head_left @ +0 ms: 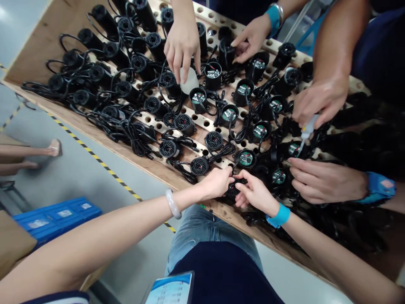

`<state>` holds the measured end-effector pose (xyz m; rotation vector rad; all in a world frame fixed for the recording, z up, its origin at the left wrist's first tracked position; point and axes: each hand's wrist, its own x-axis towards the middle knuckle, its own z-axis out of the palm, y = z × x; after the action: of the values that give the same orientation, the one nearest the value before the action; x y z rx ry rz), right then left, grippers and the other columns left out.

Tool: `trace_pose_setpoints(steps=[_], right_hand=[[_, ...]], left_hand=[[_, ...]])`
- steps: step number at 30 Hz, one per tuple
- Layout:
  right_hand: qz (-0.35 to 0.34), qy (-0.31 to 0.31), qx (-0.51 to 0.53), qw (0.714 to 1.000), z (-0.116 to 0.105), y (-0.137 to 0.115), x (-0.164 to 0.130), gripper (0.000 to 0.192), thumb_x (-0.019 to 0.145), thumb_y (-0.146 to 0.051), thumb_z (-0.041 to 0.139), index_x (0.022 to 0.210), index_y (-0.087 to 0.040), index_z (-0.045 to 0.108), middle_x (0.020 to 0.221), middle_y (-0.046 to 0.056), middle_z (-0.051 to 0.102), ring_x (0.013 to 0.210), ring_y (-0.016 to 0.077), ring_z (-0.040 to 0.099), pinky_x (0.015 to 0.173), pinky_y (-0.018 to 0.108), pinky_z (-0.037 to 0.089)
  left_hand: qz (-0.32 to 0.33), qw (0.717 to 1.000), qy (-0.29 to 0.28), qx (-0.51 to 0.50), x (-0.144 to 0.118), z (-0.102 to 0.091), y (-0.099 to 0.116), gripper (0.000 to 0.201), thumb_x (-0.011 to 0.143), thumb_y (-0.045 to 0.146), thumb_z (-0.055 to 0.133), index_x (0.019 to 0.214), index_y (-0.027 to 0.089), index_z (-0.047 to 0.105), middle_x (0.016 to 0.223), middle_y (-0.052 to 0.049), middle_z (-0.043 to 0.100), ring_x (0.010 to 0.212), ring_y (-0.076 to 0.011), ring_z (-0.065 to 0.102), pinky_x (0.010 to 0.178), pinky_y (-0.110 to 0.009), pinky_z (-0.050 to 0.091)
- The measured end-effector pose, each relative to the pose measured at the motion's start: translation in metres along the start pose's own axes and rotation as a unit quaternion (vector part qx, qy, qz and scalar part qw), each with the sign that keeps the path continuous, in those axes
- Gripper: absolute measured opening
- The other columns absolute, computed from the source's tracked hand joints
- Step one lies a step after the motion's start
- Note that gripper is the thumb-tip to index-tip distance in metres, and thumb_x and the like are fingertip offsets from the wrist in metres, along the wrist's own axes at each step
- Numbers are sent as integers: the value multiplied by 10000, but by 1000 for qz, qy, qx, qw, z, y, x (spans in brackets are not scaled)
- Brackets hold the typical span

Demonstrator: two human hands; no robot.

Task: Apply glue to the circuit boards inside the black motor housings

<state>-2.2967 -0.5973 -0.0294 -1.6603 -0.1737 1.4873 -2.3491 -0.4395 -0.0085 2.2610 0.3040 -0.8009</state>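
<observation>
At the near edge of the wooden tray, my left hand [219,182] is closed, fingertips pinched at the rim of a black vented cap [233,189]. From the other side my right hand [257,195] grips the same cap between thumb and fingers, a blue band on its wrist. My fingers partly cover the cap and whatever is under it. Just beyond stands an open black housing [246,158] with a green circuit board inside. Left of my hands, another cylinder with a patterned vented top [199,166] stands beside coiled black cables.
The wooden tray [152,165] holds perforated slats, many black cylinders and tangled cables. Across it, one co-worker's hands [182,46] hold a whitish disc and touch a cylinder. At right, another co-worker's hand [321,101] holds a white-and-yellow tool over an open housing.
</observation>
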Motion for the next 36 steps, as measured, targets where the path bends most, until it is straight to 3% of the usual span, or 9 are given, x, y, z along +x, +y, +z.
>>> trace_pose_setpoints(steps=[6,9,16,19,22,24,26,30,36], right_hand=[[6,17,3,1000,2,-2,0,256,796,-349,504,994,-229,394,463,-62,594,443,201,659,382,249,531],[8,24,8,1000,4,-4,-2,248,798,-347,501,989,-230,396,472,-58,599,451,196,662,396,251,539],[13,32,18,999,4,-3,-4,297,803,-386,524,1032,-228,422,505,-46,610,468,188,666,410,239,538],[23,27,21,999,3,-3,-3,312,806,-397,530,1048,-223,436,512,-35,617,469,189,666,413,242,538],[29,19,22,999,1,-3,-2,324,807,-405,533,1056,-220,439,519,-28,623,475,193,668,414,247,539],[29,16,21,999,1,-3,-2,327,810,-409,534,1058,-220,435,526,-25,627,481,194,669,418,251,541],[28,16,23,999,1,-4,-3,328,813,-415,532,1057,-222,429,536,-24,631,486,194,670,426,258,546],[26,20,19,999,2,-1,-5,355,821,-442,525,1083,-224,424,551,-29,625,500,194,674,445,273,559],[-37,-16,1,999,0,8,-7,436,830,-464,537,1157,-228,369,672,-19,640,650,208,713,567,317,605]], left_hand=[[-19,996,-2,-82,0,-1,-4,90,857,255,496,858,184,550,653,4,591,572,-152,605,541,-233,453],[-56,983,-49,-168,3,-6,-4,94,859,270,519,876,178,511,678,18,575,521,-134,600,492,-228,480],[-133,926,-162,-314,10,-16,-7,94,922,203,428,971,159,495,631,33,553,495,-122,609,516,-260,545],[-164,888,-207,-378,11,-21,-12,222,921,113,340,1059,155,510,638,15,588,523,-117,621,601,-284,557],[-170,844,-257,-438,9,-27,-17,415,818,-29,372,1178,139,492,662,4,624,578,-117,644,717,-308,553],[-168,833,-273,-450,7,-29,-18,517,763,-74,401,1235,130,462,675,6,628,614,-119,652,748,-309,547],[-159,848,-258,-434,6,-28,-17,486,779,-31,477,1237,129,455,703,7,619,631,-125,649,727,-310,552],[-113,918,-163,-343,5,-18,-11,333,789,125,620,1102,141,508,781,0,580,605,-129,619,590,-293,556],[-66,972,-106,-198,1,-9,-7,252,823,172,576,1073,159,541,830,-34,630,582,-145,621,526,-248,504]])
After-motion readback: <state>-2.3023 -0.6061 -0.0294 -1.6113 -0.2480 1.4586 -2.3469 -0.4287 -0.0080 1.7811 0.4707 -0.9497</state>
